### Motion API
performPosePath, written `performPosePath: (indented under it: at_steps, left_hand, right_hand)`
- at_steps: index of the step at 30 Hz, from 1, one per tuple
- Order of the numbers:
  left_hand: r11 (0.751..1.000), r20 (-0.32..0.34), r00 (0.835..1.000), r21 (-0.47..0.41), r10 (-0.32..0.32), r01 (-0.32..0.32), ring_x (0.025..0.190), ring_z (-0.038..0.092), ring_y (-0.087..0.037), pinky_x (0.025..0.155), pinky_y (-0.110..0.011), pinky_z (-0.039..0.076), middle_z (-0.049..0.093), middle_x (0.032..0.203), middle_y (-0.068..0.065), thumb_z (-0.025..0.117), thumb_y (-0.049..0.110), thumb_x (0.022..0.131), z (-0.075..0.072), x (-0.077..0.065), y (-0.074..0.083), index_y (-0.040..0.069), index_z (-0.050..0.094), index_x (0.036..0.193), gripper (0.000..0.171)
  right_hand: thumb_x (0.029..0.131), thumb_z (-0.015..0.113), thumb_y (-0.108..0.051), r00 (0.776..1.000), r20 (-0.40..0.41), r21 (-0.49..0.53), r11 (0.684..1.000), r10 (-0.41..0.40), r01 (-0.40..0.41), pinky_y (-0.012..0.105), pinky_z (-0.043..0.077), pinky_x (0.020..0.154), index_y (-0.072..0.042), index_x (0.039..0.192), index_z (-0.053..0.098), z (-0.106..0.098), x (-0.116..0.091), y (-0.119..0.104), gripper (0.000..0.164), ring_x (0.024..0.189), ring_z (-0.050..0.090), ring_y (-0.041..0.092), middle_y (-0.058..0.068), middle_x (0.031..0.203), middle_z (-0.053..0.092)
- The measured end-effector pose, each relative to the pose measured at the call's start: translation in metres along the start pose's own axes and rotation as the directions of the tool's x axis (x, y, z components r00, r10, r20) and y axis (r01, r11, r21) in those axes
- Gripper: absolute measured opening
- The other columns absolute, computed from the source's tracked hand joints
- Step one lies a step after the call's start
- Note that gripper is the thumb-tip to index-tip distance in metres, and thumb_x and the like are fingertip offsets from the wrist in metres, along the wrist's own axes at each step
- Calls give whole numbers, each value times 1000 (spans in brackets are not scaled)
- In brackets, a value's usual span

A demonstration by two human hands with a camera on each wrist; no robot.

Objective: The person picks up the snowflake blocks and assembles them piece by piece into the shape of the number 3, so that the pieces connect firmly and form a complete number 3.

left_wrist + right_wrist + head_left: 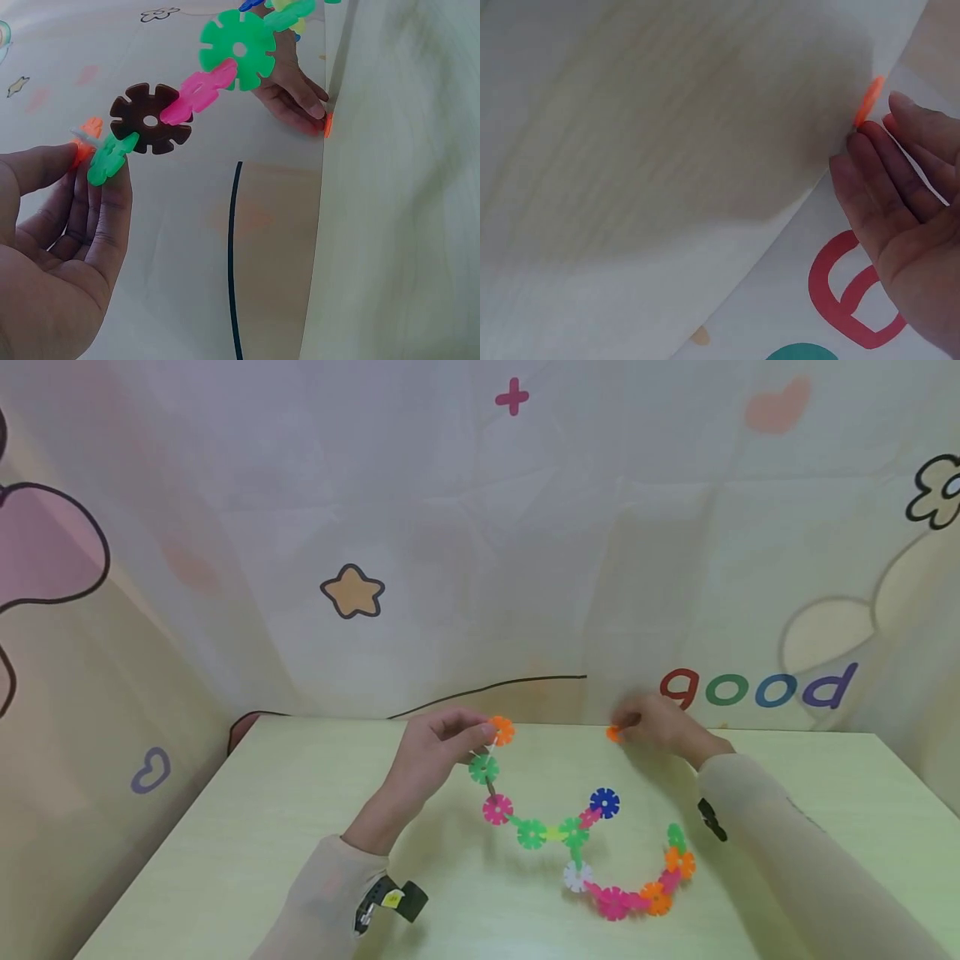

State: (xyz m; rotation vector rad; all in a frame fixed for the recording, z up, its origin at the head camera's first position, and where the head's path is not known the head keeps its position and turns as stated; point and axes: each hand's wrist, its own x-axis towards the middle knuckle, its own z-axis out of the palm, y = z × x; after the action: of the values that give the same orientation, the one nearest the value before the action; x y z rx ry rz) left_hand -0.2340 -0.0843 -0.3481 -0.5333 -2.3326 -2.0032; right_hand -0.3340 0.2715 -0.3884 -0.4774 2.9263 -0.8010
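Observation:
My left hand [438,747] pinches an orange notched plastic disc [504,731] at one end of a linked chain. In the left wrist view a green disc [112,159], a brown disc [150,118] and a pink disc [201,91] follow from the fingertips. The chain goes on through green discs [532,834] to a blue disc [604,803] and a curved branch with a white disc [577,877]. At the table's back edge, my right hand [660,722] touches a loose orange disc [869,99] with extended fingertips. Its thumb appears apart from this disc.
A pale wood-grain table [285,827] lies under both hands. Close behind its back edge hangs a printed cloth [450,568] with a star and the word "good". The chain's curved branch bends up to a green disc [677,837] below my right forearm.

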Motion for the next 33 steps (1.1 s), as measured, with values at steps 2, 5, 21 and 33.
performPosePath:
  at_steps: [2,5,21,33]
  left_hand:
    - [1000,0,1000,-1,-1,1,87,71,-23,84,-35,62,76,100,-7,75,17,101,0,0,0,3,78,111,17]
    - [1000,3,1000,-5,0,0,87,70,-23,83,-35,62,76,100,-7,75,16,101,0,0,0,3,78,111,17]
    - [1000,4,1000,3,21,-21,87,70,-21,83,-33,61,76,100,-7,75,15,101,1,0,-2,1,77,110,17]
    - [1000,13,1000,1,6,-6,85,70,-22,83,-34,61,76,100,-9,75,17,101,3,-1,-1,3,78,110,17]
  right_hand:
    - [95,75,1,1000,-9,-2,1000,10,-10,55,58,96,4,116,75,3,0,1,21,106,63,40,17,109,72]
    - [94,78,-3,1000,-20,-14,1000,16,-16,52,59,92,3,111,76,7,1,1,18,99,62,36,14,103,72]
    - [91,84,-11,993,28,-20,994,111,-111,37,54,73,-1,94,65,8,-4,-7,22,83,57,27,9,87,61]
    - [101,73,-6,988,-148,217,974,-39,71,46,64,84,0,114,70,-33,-34,-82,15,87,73,29,13,102,73]
